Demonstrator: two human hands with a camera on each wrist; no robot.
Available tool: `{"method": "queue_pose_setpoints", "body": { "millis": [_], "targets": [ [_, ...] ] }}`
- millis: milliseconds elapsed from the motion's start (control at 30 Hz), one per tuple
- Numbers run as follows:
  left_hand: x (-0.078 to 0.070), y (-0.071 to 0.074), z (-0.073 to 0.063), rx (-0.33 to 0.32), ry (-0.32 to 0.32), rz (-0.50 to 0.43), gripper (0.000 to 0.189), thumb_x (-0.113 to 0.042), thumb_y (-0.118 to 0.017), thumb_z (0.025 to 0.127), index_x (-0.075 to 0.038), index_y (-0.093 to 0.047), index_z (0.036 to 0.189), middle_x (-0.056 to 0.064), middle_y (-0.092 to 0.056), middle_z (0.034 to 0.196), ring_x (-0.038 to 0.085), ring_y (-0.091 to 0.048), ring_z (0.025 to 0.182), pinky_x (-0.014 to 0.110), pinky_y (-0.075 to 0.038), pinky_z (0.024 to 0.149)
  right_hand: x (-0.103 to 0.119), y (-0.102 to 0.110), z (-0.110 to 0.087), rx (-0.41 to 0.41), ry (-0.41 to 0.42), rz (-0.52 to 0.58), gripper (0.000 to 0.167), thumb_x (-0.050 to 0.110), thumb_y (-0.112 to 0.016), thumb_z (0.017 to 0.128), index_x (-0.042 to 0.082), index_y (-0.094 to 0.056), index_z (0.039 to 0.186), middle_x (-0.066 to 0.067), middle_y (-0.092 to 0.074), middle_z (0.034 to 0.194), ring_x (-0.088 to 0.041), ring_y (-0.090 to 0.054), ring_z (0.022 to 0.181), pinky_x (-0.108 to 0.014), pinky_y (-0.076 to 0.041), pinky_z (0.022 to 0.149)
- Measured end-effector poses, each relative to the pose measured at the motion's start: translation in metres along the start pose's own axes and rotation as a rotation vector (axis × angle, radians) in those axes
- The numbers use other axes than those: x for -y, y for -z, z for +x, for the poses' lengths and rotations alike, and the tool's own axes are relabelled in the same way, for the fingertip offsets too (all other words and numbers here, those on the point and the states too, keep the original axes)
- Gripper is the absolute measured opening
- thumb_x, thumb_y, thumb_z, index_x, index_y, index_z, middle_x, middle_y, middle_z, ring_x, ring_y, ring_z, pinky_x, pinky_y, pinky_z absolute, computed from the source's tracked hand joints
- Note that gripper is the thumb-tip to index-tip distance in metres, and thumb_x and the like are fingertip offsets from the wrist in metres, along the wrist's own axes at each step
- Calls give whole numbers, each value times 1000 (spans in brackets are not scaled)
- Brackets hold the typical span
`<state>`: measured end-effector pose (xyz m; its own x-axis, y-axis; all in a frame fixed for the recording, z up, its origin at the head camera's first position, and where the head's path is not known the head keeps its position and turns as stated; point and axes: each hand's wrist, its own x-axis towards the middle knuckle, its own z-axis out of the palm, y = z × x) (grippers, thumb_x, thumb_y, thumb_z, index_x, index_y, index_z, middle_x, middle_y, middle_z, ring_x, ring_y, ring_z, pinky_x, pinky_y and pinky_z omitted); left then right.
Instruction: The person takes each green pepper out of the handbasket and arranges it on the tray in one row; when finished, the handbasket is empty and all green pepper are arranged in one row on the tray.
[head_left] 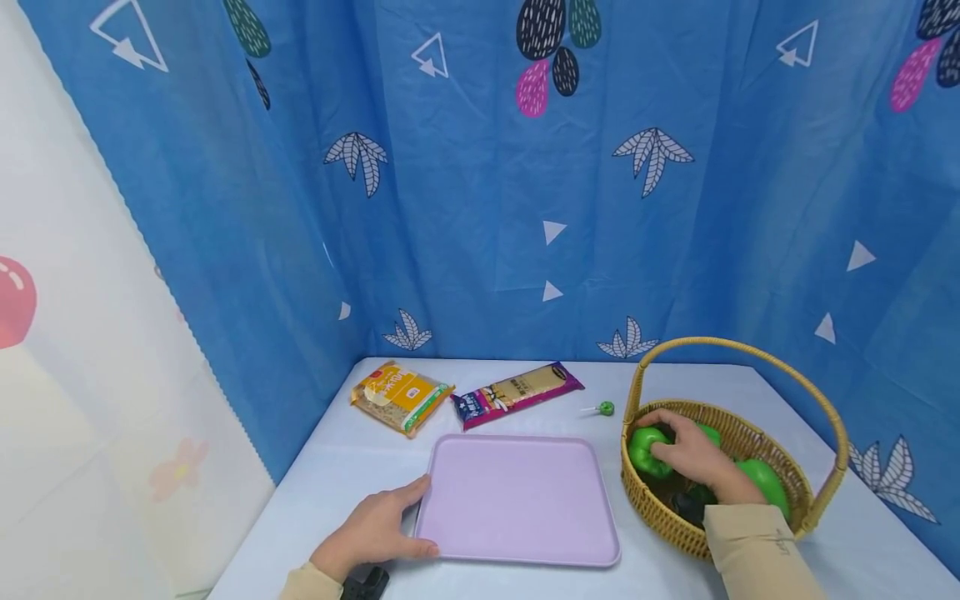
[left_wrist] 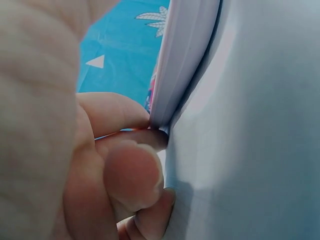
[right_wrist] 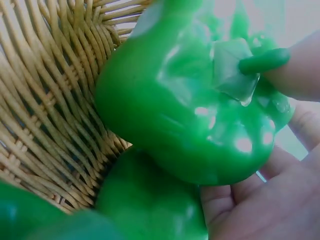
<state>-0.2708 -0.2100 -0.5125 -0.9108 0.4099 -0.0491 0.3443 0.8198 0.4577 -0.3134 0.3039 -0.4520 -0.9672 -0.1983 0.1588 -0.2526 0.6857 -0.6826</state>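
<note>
In the head view my right hand (head_left: 690, 450) reaches into a wicker basket (head_left: 667, 521) and grips a green bell pepper (head_left: 649, 452). Close up in the right wrist view, that bell pepper (right_wrist: 185, 105) shows a short green stem, with the thumb beside it and the fingers round its side. Another green pepper (right_wrist: 150, 200) lies beneath it. My left hand (head_left: 375, 527) rests at the left edge of a lilac tray (head_left: 517, 500), thumb near the front corner. In the left wrist view its fingers (left_wrist: 117, 111) touch the tray's rim (left_wrist: 182, 55).
Behind the tray lie a yellow food packet (head_left: 402, 397) and a long purple-edged packet (head_left: 519, 394). A green lollipop (head_left: 606, 408) lies left of the basket. The basket's tall handle (head_left: 750, 352) arches over it; a larger green item (head_left: 767, 483) and a dark one (head_left: 686, 507) sit inside.
</note>
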Motion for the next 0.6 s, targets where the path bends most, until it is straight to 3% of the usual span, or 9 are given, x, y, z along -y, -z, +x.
{"method": "queue_pose_setpoints", "body": {
  "millis": [367,600],
  "targets": [
    [1,-2,0,-14,-2,18,112,-85,-66,76,-10,-44,156,9,-53,155,35,-54,139,58,-49,111,0,2,0,-114,-83,-110,29,17,-63,98,4,-64,125,-22,-65,124,-36,-62,105,-45,-54,79],
    [1,-1,0,-17,-13,18,111,-84,-65,77,-10,-44,156,8,-53,155,33,-55,139,57,-50,110,-1,3,1,-178,-55,-128,16,13,-63,98,6,-67,111,-20,-68,119,-45,-62,112,-59,-54,86]
  ]
}}
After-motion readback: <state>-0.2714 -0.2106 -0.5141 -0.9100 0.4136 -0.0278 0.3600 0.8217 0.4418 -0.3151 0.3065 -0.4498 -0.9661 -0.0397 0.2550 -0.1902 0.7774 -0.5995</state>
